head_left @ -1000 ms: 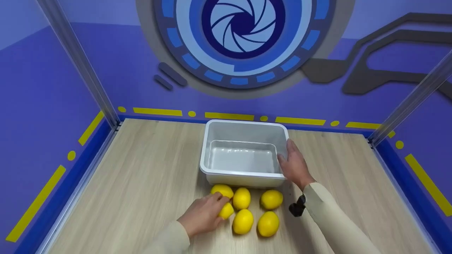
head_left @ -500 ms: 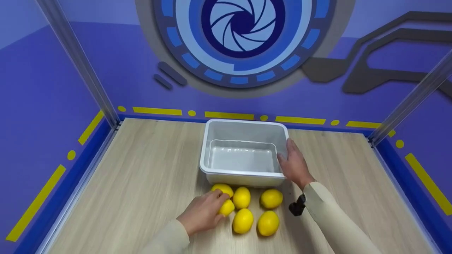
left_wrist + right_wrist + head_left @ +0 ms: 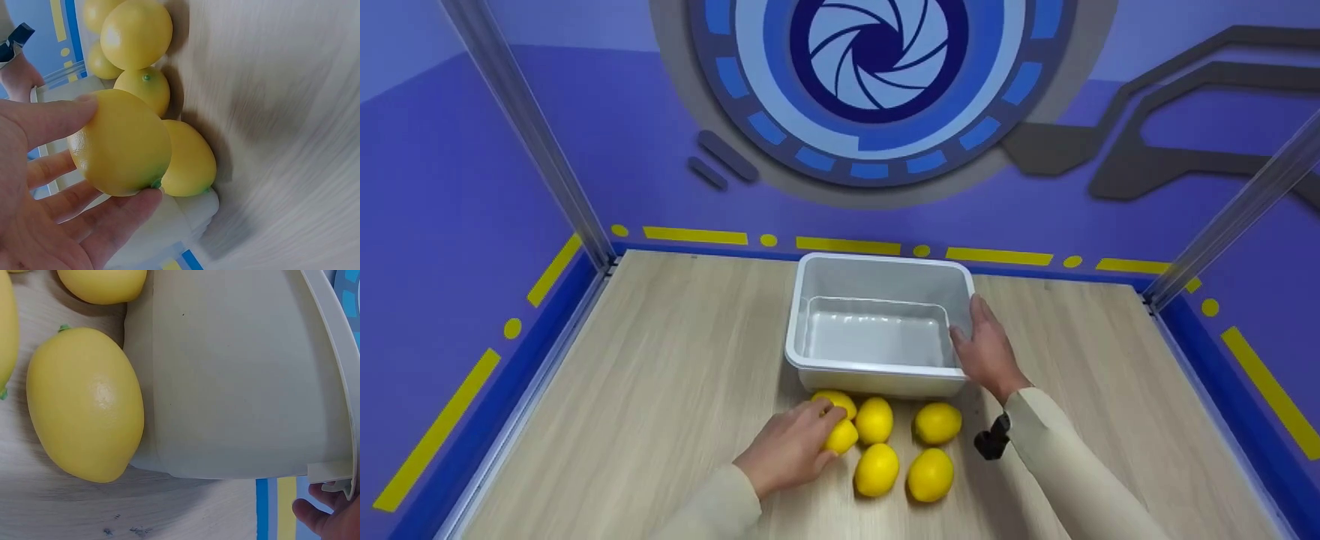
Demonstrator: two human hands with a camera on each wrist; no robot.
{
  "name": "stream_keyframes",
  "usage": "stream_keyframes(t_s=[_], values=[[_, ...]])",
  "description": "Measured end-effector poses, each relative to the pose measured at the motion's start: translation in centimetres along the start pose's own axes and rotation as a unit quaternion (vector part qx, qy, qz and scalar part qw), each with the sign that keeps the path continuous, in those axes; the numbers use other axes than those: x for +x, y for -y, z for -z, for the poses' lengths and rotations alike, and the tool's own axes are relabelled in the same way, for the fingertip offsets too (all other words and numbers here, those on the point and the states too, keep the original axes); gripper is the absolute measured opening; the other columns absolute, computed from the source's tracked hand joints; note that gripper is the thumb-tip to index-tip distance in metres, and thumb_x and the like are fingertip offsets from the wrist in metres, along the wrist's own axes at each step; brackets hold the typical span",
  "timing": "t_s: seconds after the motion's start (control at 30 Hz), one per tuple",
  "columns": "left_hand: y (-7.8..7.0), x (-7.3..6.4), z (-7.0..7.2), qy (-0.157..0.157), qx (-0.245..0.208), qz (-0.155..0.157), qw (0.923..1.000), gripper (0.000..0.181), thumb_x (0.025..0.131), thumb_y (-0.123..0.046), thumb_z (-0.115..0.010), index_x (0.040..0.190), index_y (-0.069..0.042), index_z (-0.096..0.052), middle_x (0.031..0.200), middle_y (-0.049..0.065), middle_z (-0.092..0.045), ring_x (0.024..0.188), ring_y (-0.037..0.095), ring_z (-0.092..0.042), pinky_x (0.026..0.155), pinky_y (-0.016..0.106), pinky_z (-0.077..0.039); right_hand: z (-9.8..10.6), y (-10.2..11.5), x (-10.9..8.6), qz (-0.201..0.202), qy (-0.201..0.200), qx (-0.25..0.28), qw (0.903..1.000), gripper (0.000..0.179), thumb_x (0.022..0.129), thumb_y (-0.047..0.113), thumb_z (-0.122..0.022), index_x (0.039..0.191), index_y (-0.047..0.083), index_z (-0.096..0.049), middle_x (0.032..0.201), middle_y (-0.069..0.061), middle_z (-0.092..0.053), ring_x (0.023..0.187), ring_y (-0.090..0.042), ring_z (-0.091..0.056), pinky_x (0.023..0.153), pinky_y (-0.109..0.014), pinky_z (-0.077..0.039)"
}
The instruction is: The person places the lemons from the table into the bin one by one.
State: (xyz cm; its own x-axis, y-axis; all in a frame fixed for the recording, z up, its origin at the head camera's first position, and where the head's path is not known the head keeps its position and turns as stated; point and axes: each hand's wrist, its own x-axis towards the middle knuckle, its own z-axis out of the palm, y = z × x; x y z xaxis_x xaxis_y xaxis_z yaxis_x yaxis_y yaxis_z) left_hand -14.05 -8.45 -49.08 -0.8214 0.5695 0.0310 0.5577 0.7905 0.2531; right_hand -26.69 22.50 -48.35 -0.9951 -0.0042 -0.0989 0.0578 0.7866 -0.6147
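My left hand [image 3: 789, 452] pinches a yellow lemon [image 3: 121, 143] between thumb and fingertips; the head view shows this lemon [image 3: 841, 436] partly covered by the fingers. Just behind it another lemon [image 3: 835, 403] lies against the front of a white plastic bin [image 3: 877, 370]. Several more lemons stand in two rows to the right, among them a near one [image 3: 877, 470] and a far right one [image 3: 937, 423]. With its thumb inside and fingers outside, my right hand [image 3: 990, 352] grips the bin's right rim. Nothing lies inside the bin.
The wooden tabletop [image 3: 682, 337] carries the bin near its back edge. Purple printed panels [image 3: 607, 150] wall it at the back and both sides, with metal posts [image 3: 536, 142] in the corners. A black wrist device [image 3: 992, 438] sits at the right cuff.
The left hand and its lemon have shifted only very slightly. The right hand, the bin and the other lemons stay where they were.
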Motion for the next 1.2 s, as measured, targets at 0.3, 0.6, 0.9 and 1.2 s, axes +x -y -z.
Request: stream_keyframes(t_s=[0.3, 0.6, 0.9, 1.2], values=[[0.0, 0.1, 0.5, 0.008, -0.007, 0.009, 0.9999, 0.048, 0.088, -0.030, -0.068, 0.132, -0.015, -0.053, 0.128, 0.006, -0.056, 0.108, 0.023, -0.059, 0.086, 0.040, -0.054, -0.1, 0.0, 0.1, 0.003, -0.008, -0.001, 1.0000, 0.074, 0.102, 0.028, -0.045, 0.155, 0.006, 0.001, 0.163, -0.017, -0.004, 0.150, -0.035, -0.009, 0.121, -0.054, -0.011], [-0.1, 0.2, 1.1, -0.001, -0.005, 0.001, 1.0000, 0.048, 0.088, -0.030, -0.069, 0.131, -0.015, -0.053, 0.126, 0.005, -0.056, 0.104, 0.022, -0.060, 0.086, 0.039, -0.054, -0.1, 0.1, 0.2, -0.004, -0.005, 0.002, 1.0000, 0.073, 0.102, 0.027, -0.045, 0.155, 0.007, 0.001, 0.163, -0.016, -0.003, 0.150, -0.034, -0.009, 0.120, -0.054, -0.011], [-0.1, 0.4, 1.5, -0.014, -0.006, -0.009, 0.9999, 0.046, 0.088, -0.029, -0.069, 0.129, -0.016, -0.053, 0.121, 0.003, -0.058, 0.100, 0.021, -0.060, 0.082, 0.038, -0.055, -0.1, 0.2, -0.2, 0.009, -0.013, 0.003, 0.9999, 0.073, 0.102, 0.026, -0.045, 0.155, 0.005, 0.000, 0.163, -0.017, -0.005, 0.150, -0.034, -0.010, 0.121, -0.053, -0.012], [-0.1, 0.4, 2.0, -0.022, -0.009, -0.013, 0.9996, 0.046, 0.089, -0.030, -0.069, 0.129, -0.016, -0.053, 0.121, 0.003, -0.058, 0.100, 0.020, -0.060, 0.081, 0.037, -0.055, -0.1, 0.1, -0.1, 0.009, -0.011, 0.005, 0.9999, 0.073, 0.102, 0.025, -0.045, 0.155, 0.005, 0.002, 0.163, -0.017, -0.003, 0.151, -0.034, -0.008, 0.121, -0.052, -0.011]])
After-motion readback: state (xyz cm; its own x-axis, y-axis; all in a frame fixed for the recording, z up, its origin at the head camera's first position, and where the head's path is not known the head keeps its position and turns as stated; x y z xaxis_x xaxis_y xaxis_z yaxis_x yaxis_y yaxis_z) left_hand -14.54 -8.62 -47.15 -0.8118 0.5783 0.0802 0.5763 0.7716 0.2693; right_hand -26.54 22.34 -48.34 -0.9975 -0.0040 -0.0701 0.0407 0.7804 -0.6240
